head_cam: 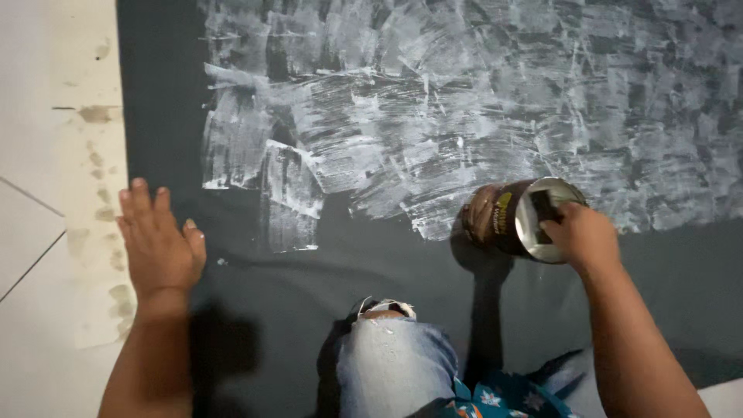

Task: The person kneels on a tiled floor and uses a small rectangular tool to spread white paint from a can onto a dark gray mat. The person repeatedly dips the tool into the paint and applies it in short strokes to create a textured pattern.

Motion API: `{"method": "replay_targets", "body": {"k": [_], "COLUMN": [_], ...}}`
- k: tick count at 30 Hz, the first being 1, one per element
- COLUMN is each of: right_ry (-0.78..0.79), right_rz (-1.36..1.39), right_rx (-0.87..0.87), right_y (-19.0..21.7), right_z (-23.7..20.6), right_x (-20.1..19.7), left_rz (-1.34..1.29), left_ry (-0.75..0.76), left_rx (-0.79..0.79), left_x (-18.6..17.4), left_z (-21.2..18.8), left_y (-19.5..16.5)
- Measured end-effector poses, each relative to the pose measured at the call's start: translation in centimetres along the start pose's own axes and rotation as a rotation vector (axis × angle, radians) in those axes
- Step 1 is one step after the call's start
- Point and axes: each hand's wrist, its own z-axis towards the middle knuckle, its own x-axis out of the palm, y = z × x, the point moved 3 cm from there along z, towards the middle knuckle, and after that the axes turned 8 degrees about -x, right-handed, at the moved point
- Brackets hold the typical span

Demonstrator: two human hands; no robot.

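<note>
Surface: dark grey sheet [433,263] spread flat on a pale tiled floor [31,155]; a strip of stained paper [93,155] runs along the sheet's left edge.
Paint cover: white brush strokes [464,101] fill the upper and right part of the sheet in short crossing patches; the near band and the left margin are bare grey.
Can: dark brown tin [499,217], tipped so its open silver-rimmed mouth faces right and toward the viewer; long axis runs roughly left-right, slightly raised at the mouth end.
Can position: at the lower edge of the painted area, right of centre, base end over the sheet.
Can label: yellow-green patch on the brown side wall, upright strip shape; print too small to make out.
Right hand [584,236]: fingers curled together at the can's rim, clamped on something dark in the mouth; cannot tell what it is.
Left hand [159,248]: flat, fingers spread, palm down at the sheet's left edge, holding nothing.
Nearer hand: right hand is on the can; left hand is well apart, far to the left.
Body: knee in torn blue jeans [395,356] on the sheet, between the arms.
</note>
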Motion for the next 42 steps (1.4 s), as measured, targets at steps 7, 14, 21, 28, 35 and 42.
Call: {"method": "replay_targets", "body": {"k": [7,14,21,28,35,42], "right_ry": [0.107,0.024,0.096,0.364,-0.206,-0.228], "right_rz": [-0.149,0.01,0.735,0.697,0.431,0.311], "right_rx": [-0.111,0.088,-0.303,-0.934,-1.054,-1.692], "right_y": [0.9,5.6,22.7,45.1,49.6,45.6], "right_z": [5.5,2.8,-2.7,-3.3,-1.0,-12.2], "right_x": [3.7,-0.8,-6.7,0.1,-2.7,2.8], "left_rz": [0.091,0.035,-0.035,-0.078,-0.07,-0.037], "left_ry": [0.059,0.096,0.082,0.057,0.058,0.08], "left_rx": [-0.037,-0.092,-0.127,-0.099,-0.115,-0.119], "left_x": [-0.5,-0.7,-1.0,-1.5,-1.3,-1.5], "left_z": [0.6,0.1,-0.2,-0.2,-0.4,0.0], "left_y": [0.7,1.8,2.1,2.3,2.4,2.3]}}
